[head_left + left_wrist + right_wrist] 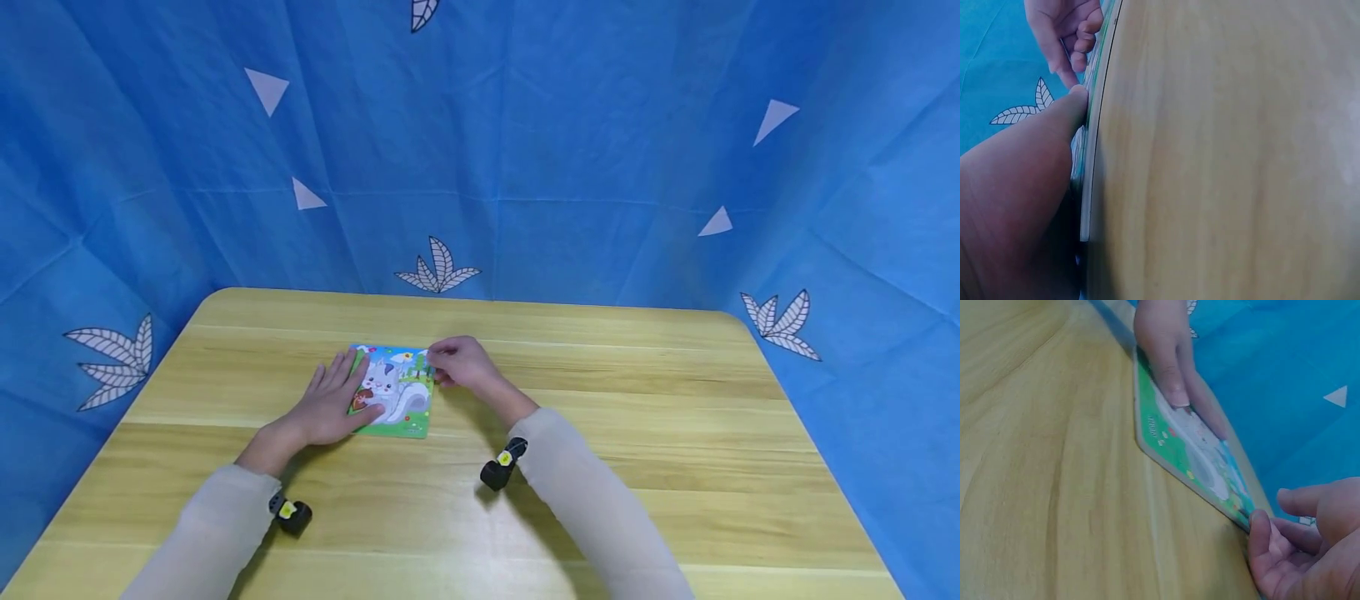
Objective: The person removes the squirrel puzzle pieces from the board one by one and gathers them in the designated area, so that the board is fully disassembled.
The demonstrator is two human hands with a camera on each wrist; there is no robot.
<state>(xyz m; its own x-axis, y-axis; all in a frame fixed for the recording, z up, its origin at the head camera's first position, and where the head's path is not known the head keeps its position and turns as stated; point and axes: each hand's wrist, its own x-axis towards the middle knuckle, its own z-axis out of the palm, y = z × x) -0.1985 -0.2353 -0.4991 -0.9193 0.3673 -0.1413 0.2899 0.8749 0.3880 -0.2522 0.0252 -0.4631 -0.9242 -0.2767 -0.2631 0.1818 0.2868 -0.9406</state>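
Note:
A square picture puzzle (408, 408) with a white squirrel holding a nut lies flat on the wooden table, left of the middle. My left hand (330, 408) rests palm down over its left part, fingers spread and thumb across the lower portion. At the upper right edge, my right hand (459, 362) touches the board with bent fingers. In the right wrist view, one fingertip (1259, 519) meets the puzzle's edge, while the thumb stands apart from it. The left wrist view shows the board edge-on, beside my left thumb (1075, 97).
The pale wooden table (637, 400) has rounded far corners. Behind it and on both sides hangs a blue cloth (555, 150) with white triangles and leaf prints. Small black cameras (294, 517) are strapped to both wrists, over light sleeves (592, 500).

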